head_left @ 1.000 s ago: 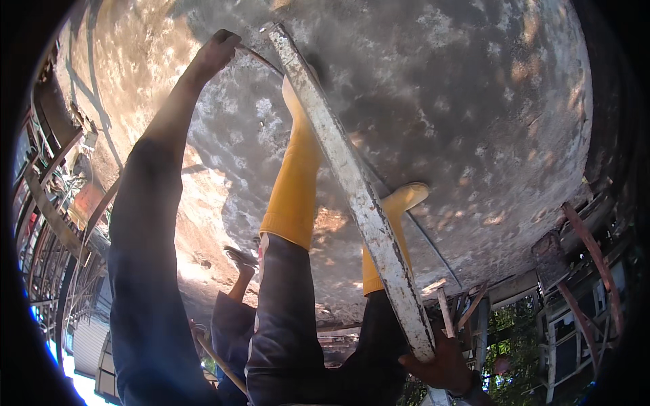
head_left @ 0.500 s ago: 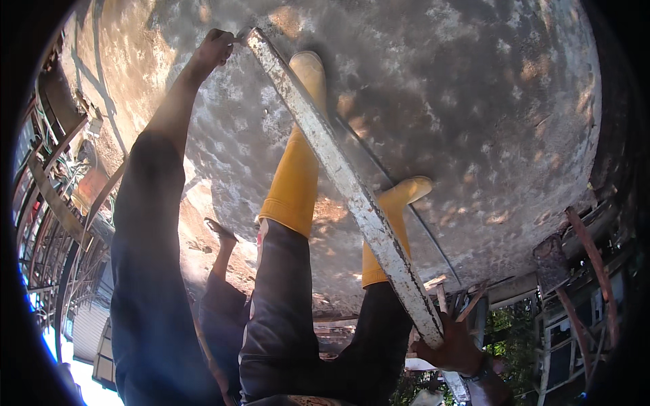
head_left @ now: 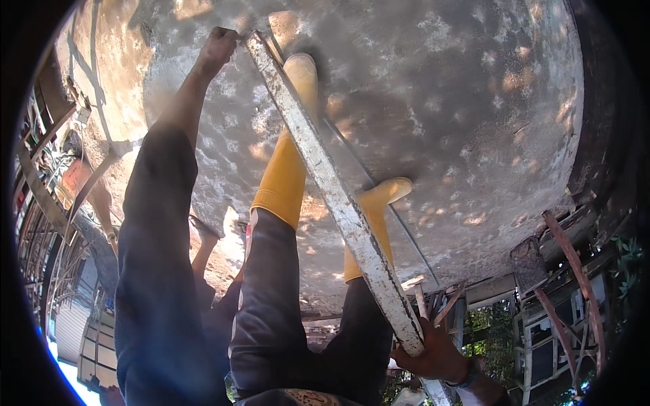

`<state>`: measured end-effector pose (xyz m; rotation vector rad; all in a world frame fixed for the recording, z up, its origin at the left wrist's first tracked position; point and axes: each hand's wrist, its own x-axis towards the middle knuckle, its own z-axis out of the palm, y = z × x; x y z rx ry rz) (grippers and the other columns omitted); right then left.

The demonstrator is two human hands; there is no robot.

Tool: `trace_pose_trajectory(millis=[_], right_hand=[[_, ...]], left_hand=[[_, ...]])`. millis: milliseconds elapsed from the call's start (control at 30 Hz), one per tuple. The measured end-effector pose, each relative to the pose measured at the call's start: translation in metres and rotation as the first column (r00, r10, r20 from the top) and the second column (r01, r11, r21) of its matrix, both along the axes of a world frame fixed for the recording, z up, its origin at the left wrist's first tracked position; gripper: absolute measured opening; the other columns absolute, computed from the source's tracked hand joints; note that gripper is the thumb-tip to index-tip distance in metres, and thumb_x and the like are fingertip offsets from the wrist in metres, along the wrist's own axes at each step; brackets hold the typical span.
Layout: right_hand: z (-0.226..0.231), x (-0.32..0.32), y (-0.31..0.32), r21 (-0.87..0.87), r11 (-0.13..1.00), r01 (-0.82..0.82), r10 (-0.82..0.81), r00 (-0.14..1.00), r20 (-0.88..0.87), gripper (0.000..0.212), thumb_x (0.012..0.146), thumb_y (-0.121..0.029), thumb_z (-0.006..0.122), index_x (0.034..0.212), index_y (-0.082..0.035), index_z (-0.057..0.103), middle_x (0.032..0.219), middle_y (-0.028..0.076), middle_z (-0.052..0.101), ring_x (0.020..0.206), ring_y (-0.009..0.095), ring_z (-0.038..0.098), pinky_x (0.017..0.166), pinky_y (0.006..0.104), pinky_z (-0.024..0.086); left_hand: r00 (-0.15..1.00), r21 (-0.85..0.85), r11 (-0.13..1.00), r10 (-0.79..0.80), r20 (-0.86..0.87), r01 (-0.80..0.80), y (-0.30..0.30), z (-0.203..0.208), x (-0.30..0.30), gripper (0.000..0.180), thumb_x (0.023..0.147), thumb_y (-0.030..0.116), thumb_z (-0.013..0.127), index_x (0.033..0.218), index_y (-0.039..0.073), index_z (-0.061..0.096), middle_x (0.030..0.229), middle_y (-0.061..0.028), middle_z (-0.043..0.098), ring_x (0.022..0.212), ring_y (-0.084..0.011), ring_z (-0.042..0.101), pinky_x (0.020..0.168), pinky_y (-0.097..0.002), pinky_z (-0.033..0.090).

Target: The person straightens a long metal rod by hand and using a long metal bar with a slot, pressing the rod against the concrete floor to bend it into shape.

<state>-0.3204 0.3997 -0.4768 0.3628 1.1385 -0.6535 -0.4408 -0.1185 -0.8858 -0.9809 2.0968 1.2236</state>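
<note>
A long, straight bar (head_left: 325,169) with chipped, rust-marked white paint slants across my body, from the far left down to the near right. My right hand (head_left: 433,352), with a band on its wrist, is wrapped round its near part. At the far end, my left hand (head_left: 220,49) is closed in a pinch beside the bar's tip. Whatever lies between its fingers is too small to make out. My yellow rubber boots (head_left: 281,177) stand on the ground beneath the bar.
A thin dark rod (head_left: 349,145) lies along the rough, patchy grey ground (head_left: 474,135). Another person's lower leg (head_left: 203,254) shows beyond my left arm. Scrap strips and bent lengths (head_left: 51,196) crowd the left side; reddish poles (head_left: 575,271) and wooden framing stand at right.
The whole view has shifted a little, with the bar, my boots and right hand now further left. The other person's leg has also moved left. My right hand still grips the bar.
</note>
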Motion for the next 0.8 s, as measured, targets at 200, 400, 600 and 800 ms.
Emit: trace_pose_trajectory(millis=[200, 400, 600, 800], right_hand=[[0.052, -0.042, -0.07, 0.14, 0.99, 0.007, -0.011, 0.999, 0.034, 0.04, 0.077, -0.023, 0.078, 0.102, -0.001, 0.057, 0.082, 0.006, 0.064, 0.073, 0.016, 0.063, 0.065, 0.0333, 0.051], [0.082, -0.037, -0.092, 0.176, 0.98, 0.088, -0.093, 0.996, 0.016, 0.042, 0.08, -0.015, 0.076, 0.111, -0.001, 0.052, 0.082, 0.003, 0.062, 0.07, 0.01, 0.061, 0.062, 0.0279, 0.051], [0.099, -0.06, -0.117, 0.149, 0.98, 0.128, -0.125, 0.992, -0.027, 0.046, 0.084, -0.013, 0.071, 0.117, 0.003, 0.044, 0.075, 0.005, 0.059, 0.056, 0.011, 0.059, 0.049, 0.0257, 0.048], [0.128, -0.065, -0.145, 0.073, 0.941, 0.33, -0.334, 0.942, 0.042, 0.042, 0.086, -0.011, 0.066, 0.117, 0.002, 0.04, 0.083, 0.008, 0.06, 0.069, 0.016, 0.065, 0.059, 0.0285, 0.052]], left_hand=[[0.968, -0.008, 0.972, 0.235, -0.094, -0.236, 0.028, -0.003, 0.017, 0.048, 0.093, 0.037, 0.056, 0.117, -0.004, 0.054, 0.098, -0.0112, 0.067, 0.076, -0.0139, 0.058, 0.068, -0.0289, 0.048], [0.813, 0.018, 0.834, 0.542, -0.214, -0.551, 0.055, 0.042, 0.061, 0.047, 0.094, 0.033, 0.053, 0.13, 0.003, 0.048, 0.104, -0.0143, 0.061, 0.09, -0.0223, 0.056, 0.083, -0.0348, 0.045], [0.421, 0.557, 0.078, 0.743, 0.521, -0.827, 0.216, 0.271, 0.112, 0.048, 0.097, 0.048, 0.046, 0.118, 0.004, 0.048, 0.098, -0.0084, 0.058, 0.09, -0.0181, 0.058, 0.077, -0.0331, 0.049], [0.237, 0.457, -0.39, 0.494, 0.836, -0.799, 0.261, 0.426, 0.118, 0.036, 0.097, 0.045, 0.049, 0.093, 0.01, 0.05, 0.067, -0.0033, 0.05, 0.059, -0.021, 0.054, 0.061, -0.035, 0.046]])
